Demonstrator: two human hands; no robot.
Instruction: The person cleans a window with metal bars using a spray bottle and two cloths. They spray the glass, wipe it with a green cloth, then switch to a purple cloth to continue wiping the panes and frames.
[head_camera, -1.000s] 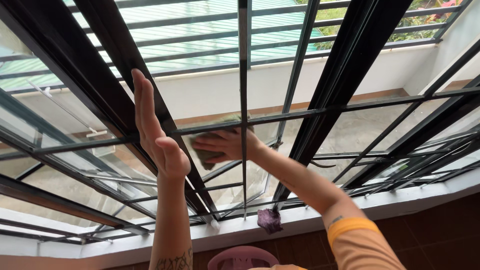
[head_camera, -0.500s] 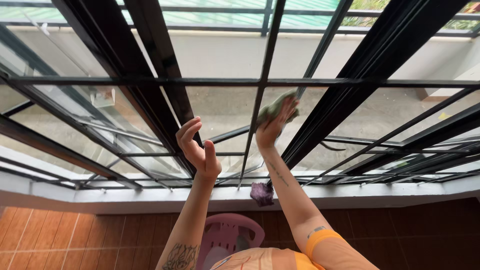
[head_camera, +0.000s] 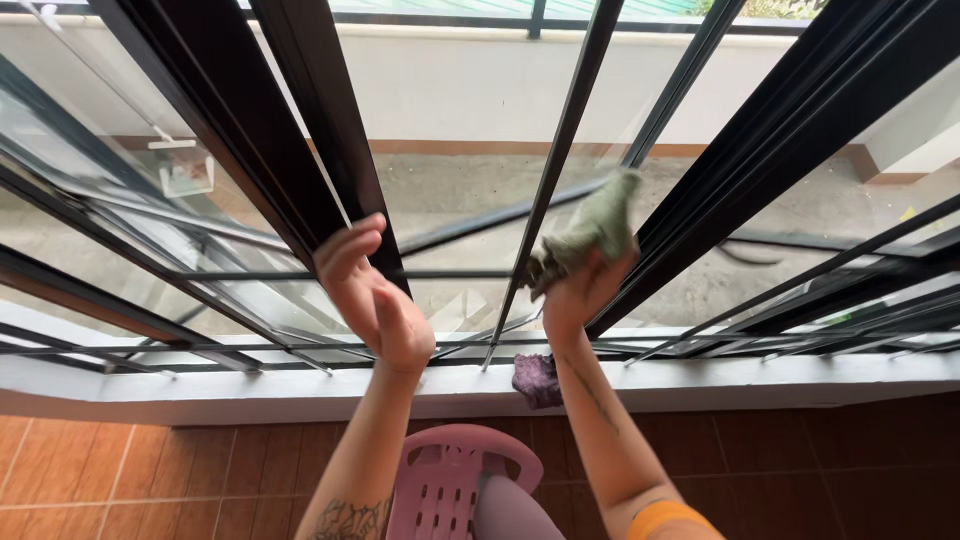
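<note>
We see the left hand (head_camera: 368, 295) resting open against the black metal window frame post (head_camera: 320, 120). To the right of this post, the right hand (head_camera: 580, 285) grips a crumpled green cloth (head_camera: 590, 232) beside a thin black vertical window bar (head_camera: 560, 160). Below the post, a crumpled purple rag (head_camera: 537, 379) lies on the white sill (head_camera: 750, 385); lower still stands a pink slotted plastic chair (head_camera: 440, 480).

Two hands (head_camera: 368, 295) (head_camera: 580, 290), one green cloth (head_camera: 590, 232), one purple cloth (head_camera: 537, 379), one pink stool (head_camera: 440, 480)
</note>
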